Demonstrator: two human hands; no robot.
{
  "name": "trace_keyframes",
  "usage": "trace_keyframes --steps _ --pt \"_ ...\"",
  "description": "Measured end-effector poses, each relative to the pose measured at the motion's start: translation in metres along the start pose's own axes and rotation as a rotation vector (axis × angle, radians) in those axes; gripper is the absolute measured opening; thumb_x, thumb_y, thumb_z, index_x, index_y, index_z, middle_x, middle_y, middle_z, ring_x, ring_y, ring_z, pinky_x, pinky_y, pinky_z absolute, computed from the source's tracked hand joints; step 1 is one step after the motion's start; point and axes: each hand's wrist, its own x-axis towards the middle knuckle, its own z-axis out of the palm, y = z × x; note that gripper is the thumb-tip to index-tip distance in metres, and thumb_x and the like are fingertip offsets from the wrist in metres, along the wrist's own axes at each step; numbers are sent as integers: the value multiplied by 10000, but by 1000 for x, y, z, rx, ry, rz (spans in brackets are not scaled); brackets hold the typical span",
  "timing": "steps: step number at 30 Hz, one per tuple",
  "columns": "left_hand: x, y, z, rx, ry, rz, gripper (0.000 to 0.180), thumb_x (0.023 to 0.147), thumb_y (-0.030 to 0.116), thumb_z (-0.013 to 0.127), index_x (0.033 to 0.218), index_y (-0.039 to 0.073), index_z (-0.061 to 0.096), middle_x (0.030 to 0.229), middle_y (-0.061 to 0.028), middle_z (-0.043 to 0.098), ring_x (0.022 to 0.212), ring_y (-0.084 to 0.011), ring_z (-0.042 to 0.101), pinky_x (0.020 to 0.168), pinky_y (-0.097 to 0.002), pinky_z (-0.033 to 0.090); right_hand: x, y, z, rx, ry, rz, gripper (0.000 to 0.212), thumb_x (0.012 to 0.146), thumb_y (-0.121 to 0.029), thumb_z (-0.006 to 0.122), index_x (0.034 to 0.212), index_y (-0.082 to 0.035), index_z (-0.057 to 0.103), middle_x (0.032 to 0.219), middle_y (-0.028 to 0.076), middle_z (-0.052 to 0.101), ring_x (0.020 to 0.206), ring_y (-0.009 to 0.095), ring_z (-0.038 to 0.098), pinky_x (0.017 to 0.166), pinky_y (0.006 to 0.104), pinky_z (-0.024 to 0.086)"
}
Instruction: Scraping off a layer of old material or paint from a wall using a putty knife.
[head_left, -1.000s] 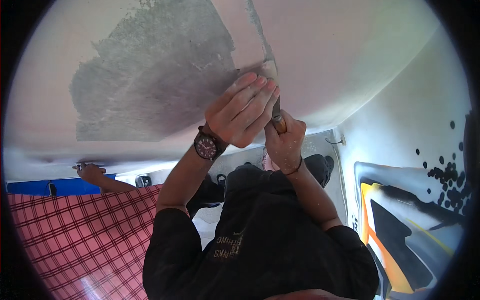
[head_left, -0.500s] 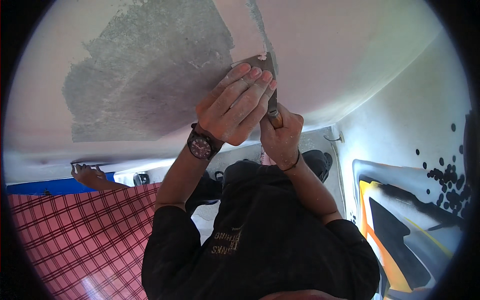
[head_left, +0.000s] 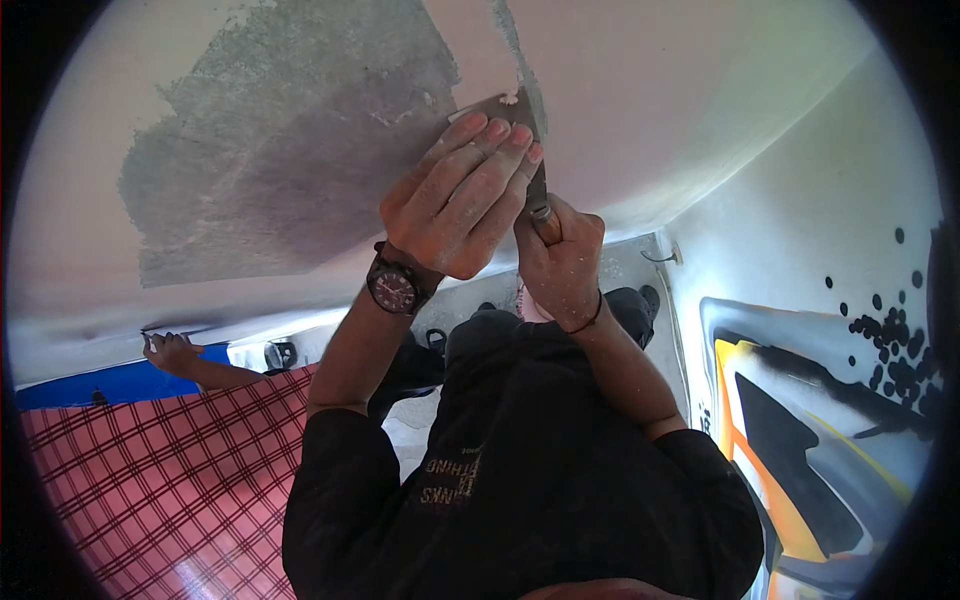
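My right hand [head_left: 562, 260] is wrapped round the wooden handle of a scraper [head_left: 523, 106], its thumb up along the handle. The wide metal blade lies against the wall [head_left: 640, 120]. My left hand [head_left: 458, 195], dusty and with a watch on its wrist, lies with fingers stretched out over the blade; its thumb is hidden. At the blade's upper edge sits a small heap of pale pink scrapings [head_left: 509, 98]. A narrow pinkish strip of coating [head_left: 468, 45] runs above the blade, between a large bare grey patch [head_left: 290, 150] and a thin grey scraped line [head_left: 512, 40].
At the left, a co-worker in a red checked shirt [head_left: 180, 480] has a hand [head_left: 172, 354] against the wall, holding a thin tool. A painted wall with black, orange and grey shapes [head_left: 800, 450] stands at the right. A short cable [head_left: 662, 257] sticks out near the corner.
Both my hands and the scraper appear slightly higher and further left in the picture, while the whole view has shifted a little as well. My grip looks the same.
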Motion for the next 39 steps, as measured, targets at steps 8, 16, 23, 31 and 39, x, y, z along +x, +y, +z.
trace_keyframes --steps 8,16,23,31,39 --pt "1 1 2 9 -25 -25 209 769 65 771 977 79 785 1057 -38 730 1006 -198 688 922 -374 606 2 -3 -9 -21 -36 6 190 809 -35 639 697 -5 489 571 214 482 540 437 535 502 423 425" --pt "10 -1 3 34 12 -60 248 744 59 784 991 69 782 1057 -47 727 1011 -209 689 937 -378 602 12 -7 -16 -15 -63 -12 184 820 -28 625 699 -5 489 555 207 465 540 444 524 499 421 420" --pt "24 -6 0 35 62 -29 116 769 62 767 875 17 774 982 -74 730 920 -193 696 897 -359 605 21 -29 -20 6 -107 65 175 809 -20 625 704 0 486 553 208 469 533 443 528 502 426 422" --pt "16 -6 -7 52 -52 -27 257 754 95 777 1010 86 782 1076 -44 727 1041 -200 684 938 -367 600 14 -19 -13 -18 -99 27 171 813 -26 623 715 3 486 563 214 481 547 454 532 512 436 430" --pt "23 -9 -6 25 7 -70 251 738 74 780 989 73 783 1067 -42 727 1027 -200 686 926 -359 605 17 -26 -15 -32 -87 31 151 818 -27 621 729 4 502 571 210 496 562 451 552 511 436 432"
